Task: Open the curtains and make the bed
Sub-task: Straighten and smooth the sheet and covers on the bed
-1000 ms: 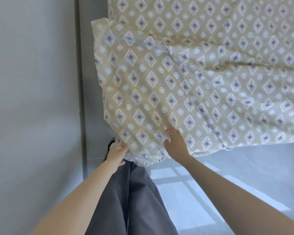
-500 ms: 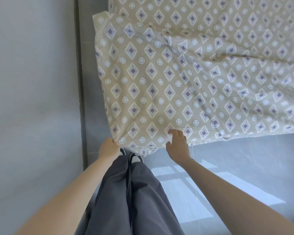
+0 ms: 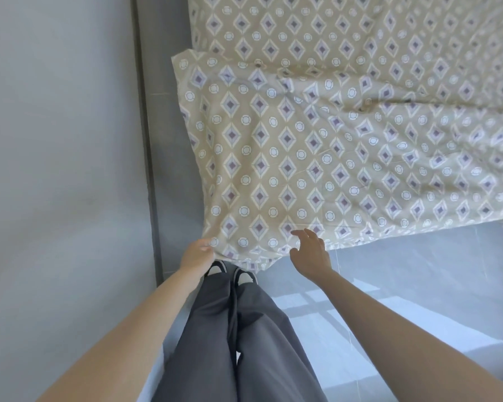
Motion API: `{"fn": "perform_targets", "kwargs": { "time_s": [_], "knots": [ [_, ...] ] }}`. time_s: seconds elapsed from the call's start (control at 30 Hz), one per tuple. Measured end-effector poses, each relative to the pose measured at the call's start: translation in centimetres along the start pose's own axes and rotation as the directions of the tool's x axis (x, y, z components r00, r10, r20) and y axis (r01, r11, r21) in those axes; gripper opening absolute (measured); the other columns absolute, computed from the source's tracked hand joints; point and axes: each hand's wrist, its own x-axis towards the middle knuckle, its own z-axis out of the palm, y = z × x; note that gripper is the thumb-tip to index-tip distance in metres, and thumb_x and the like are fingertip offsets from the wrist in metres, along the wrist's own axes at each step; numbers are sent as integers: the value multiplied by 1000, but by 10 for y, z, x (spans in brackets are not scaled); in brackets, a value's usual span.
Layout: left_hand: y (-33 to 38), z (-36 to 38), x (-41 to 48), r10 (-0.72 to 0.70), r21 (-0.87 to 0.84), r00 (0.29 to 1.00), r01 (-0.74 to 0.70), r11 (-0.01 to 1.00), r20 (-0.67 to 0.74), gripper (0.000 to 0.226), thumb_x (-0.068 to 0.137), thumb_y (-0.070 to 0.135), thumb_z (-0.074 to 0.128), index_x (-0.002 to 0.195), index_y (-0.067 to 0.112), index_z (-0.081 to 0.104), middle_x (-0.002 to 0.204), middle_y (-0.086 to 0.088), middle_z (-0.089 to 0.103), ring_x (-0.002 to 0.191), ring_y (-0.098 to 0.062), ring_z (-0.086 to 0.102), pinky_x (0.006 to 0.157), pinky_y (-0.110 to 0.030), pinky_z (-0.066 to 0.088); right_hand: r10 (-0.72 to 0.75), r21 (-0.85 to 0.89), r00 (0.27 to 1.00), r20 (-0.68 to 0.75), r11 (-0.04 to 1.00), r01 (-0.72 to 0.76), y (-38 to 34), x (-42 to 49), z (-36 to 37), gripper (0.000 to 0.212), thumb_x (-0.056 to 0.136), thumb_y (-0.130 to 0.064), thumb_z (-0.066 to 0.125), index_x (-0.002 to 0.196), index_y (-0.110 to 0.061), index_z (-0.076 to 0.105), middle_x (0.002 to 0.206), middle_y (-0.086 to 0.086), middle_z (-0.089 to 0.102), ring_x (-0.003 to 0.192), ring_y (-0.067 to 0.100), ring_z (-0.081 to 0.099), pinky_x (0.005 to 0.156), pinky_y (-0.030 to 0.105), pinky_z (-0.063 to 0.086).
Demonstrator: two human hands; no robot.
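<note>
A beige blanket (image 3: 317, 158) with purple diamonds and white rings lies spread over the foot of the bed, its near edge hanging over the floor. Beneath it at the top, a sheet (image 3: 331, 24) of the same pattern covers the bed. My left hand (image 3: 199, 252) pinches the blanket's near left corner. My right hand (image 3: 311, 252) hovers just off the near edge, fingers apart and holding nothing. No curtains are in view.
A pale grey wall (image 3: 61, 169) with a dark baseboard strip (image 3: 148, 169) runs along the left, close to the bed. My legs in grey trousers (image 3: 238, 338) and my shoes stand at the blanket's corner. The grey tiled floor (image 3: 404, 300) shows sunlit patches at the right.
The blanket has been drawn flatter toward the foot and has settled. My right hand has let go of the edge and opened. My left hand keeps its hold on the corner.
</note>
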Motion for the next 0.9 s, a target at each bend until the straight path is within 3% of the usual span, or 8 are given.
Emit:
{"fn": "perform_targets", "kwargs": {
  "time_s": [0.1,0.27,0.37,0.47,0.6,0.77,0.83,0.9],
  "knots": [
    [13,9,-14,34,38,999,-35,999,21,43,93,6,34,132,16,50,132,-14,54,118,-29,53,98,-35,43,8,39,1000,-28,999,-7,0,-11,-8,50,92,-12,45,140,-24,40,151,2,30,137,25,28,107,43,31],
    [8,17,-11,-47,-61,998,45,997,-37,39,92,0,34,127,10,49,120,-12,55,107,-28,54,97,-35,46,-18,144,997,-74,989,29,-5,-15,-16,42,92,-11,44,132,-22,48,139,6,43,125,26,39,101,40,37],
    [-19,23,14,-153,-146,986,141,979,-73,14,95,1,39,100,9,50,84,-4,45,67,-12,40,65,-28,42,-109,157,987,-120,979,127,-13,-4,-2,38,92,-11,43,128,-21,51,132,4,49,120,24,44,98,39,39],
    [-42,29,41,-185,-176,981,172,969,-62,34,95,1,42,128,5,41,86,0,44,66,-10,38,58,-23,37,-213,134,967,-139,964,231,-20,9,20,36,93,-9,43,125,-22,53,129,0,52,124,21,41,98,37,39],
    [-59,41,76,-136,-318,990,140,938,35,65,89,1,57,146,13,27,138,-4,47,111,-21,52,90,-35,42,-273,123,958,-91,951,282,-20,26,59,37,88,-3,40,115,-23,57,112,-4,61,104,16,55,87,36,48],
    [-67,53,110,-146,-379,989,142,914,18,91,80,3,72,149,16,15,150,-6,36,136,-26,37,111,-41,31,-277,161,940,-200,937,310,-14,36,87,31,89,-3,39,104,-20,60,100,-6,62,96,18,54,79,38,50],
    [-70,53,118,-173,-366,985,168,915,18,71,82,6,69,142,16,33,138,-6,50,122,-23,50,98,-35,41,-283,191,936,-209,927,323,-10,38,89,29,90,-5,39,103,-20,60,97,-7,62,95,17,55,78,37,49],
    [-70,55,121,-180,-331,981,192,924,68,45,85,11,65,128,10,52,110,-4,61,91,-15,57,82,-26,46,-303,197,929,-211,918,344,-7,39,87,28,90,-5,39,102,-20,60,96,-7,62,93,16,56,76,35,49]
  ]
}}
